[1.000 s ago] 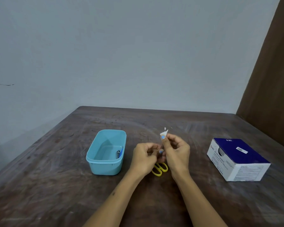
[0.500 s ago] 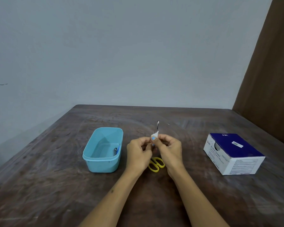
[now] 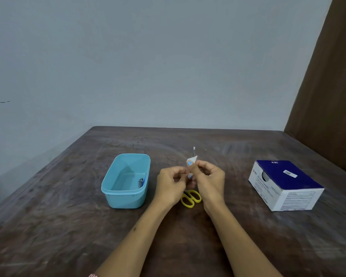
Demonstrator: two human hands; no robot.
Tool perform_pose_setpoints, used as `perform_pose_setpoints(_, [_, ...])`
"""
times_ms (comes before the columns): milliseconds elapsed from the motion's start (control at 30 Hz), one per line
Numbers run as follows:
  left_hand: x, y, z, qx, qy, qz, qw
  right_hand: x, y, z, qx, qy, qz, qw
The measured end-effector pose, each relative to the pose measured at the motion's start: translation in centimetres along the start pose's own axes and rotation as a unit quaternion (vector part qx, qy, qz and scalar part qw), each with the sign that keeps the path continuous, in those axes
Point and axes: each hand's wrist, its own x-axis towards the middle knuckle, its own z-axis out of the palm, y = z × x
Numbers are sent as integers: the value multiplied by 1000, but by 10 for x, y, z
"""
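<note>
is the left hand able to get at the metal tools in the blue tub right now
Probably yes: the blue tub is open-topped, right beside the left hand, nothing between it and the metal tools inside. But its fingers are curled by the white piece the right hand pinches.

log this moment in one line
right hand pinches white swab round thin metal tool | left hand curled at tool's lower end, grip hidden | yellow scissors on table under hands
</note>
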Motion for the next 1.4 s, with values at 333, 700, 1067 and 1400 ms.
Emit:
perform_pose_setpoints(333, [-1,0,2,14,41,25,999,-1,2,2,-16,-11,-17,1000])
perform_pose_setpoints(700, [-4,-1,4,28,66,41,997,0,2,1,-26,-33,-3,999])
perform_pose_setpoints(1067, [-4,1,5,2,48,26,999,0,0,0,10,-21,23,999])
perform_pose_setpoints(1400, [-3,1,2,0,63,31,997,0,1,1,-6,-47,2,999])
